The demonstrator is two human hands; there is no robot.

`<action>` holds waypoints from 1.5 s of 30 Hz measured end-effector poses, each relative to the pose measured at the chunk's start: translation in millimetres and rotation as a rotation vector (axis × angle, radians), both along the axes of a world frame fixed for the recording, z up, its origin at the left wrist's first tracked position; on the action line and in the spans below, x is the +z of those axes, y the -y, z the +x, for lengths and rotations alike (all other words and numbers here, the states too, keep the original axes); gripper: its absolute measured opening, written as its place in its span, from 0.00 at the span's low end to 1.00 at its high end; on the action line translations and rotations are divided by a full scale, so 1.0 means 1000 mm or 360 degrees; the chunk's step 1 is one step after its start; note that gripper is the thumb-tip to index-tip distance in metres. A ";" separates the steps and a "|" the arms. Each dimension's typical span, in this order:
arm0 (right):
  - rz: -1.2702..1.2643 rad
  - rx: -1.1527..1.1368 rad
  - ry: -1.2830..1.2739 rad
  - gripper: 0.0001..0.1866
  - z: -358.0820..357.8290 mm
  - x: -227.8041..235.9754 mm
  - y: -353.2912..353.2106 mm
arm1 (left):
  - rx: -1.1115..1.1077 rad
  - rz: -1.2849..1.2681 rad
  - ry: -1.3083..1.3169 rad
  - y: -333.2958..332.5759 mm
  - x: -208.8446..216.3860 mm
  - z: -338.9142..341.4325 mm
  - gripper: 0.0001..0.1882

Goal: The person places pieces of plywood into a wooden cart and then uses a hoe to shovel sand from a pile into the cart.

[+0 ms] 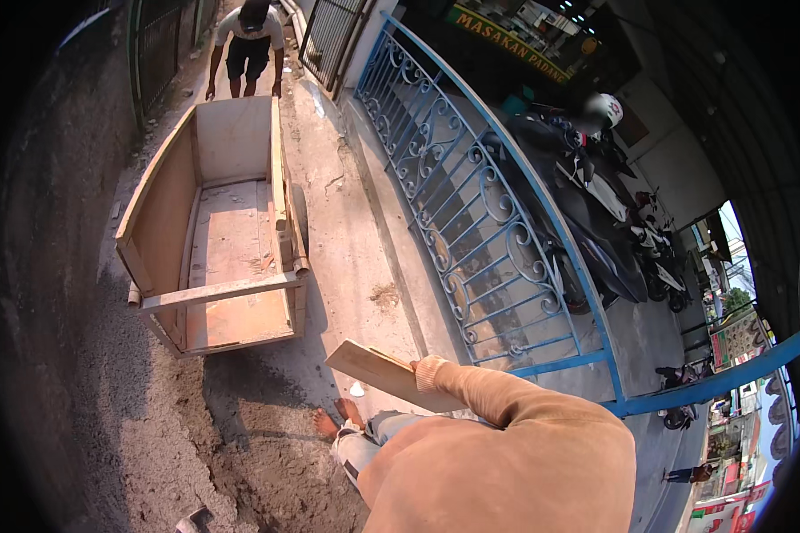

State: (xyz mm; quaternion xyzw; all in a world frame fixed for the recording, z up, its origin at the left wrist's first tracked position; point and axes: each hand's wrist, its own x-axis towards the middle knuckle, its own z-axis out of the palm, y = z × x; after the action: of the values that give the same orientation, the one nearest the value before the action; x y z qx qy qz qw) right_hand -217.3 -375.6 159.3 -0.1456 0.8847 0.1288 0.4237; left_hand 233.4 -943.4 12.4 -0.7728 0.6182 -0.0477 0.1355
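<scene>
My right hand (415, 365), mostly hidden by its tan cuff, is closed on the edge of a flat wooden board (373, 370). The board is tilted in front of my bare feet (336, 416). No part of my left hand shows. Beyond the board stands a wooden box cart (160, 195), with pale dust and scraps on its floor and a crossbar (222, 291) over its near end. At its far end another person (251, 49) bends forward, hands close to the cart's sides. A mound of grey-brown wet sand or mortar (276, 480) lies between the cart and me.
A blue metal railing (471, 178) runs along the right, with parked motorcycles (587, 195) behind it. A rough wall (53, 178) borders the left side. The head of a metal tool (191, 520) lies at the lower left. A small white thing (357, 389) is beside my foot.
</scene>
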 end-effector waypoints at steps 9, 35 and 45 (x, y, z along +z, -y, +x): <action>-0.0304 -0.0148 -0.0038 0.23 -0.014 0.011 -0.005 | -0.0080 -0.0339 -0.0312 -0.025 0.009 -0.073 0.18; -0.2382 -0.1280 -0.0046 0.20 -0.081 0.171 -0.007 | -0.0595 0.1900 -0.2755 -0.255 0.058 -0.460 0.29; -0.2116 -0.1227 0.0011 0.25 -0.135 0.120 0.025 | -0.0942 0.1681 -0.2566 -0.153 0.150 -0.471 0.32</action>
State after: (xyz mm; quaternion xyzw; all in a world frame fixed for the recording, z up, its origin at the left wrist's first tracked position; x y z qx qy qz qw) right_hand -352.7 -400.6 278.9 -0.0515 0.7630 -0.5874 0.2649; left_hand -237.6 -790.0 162.7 -0.2311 0.6344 0.7375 -0.0151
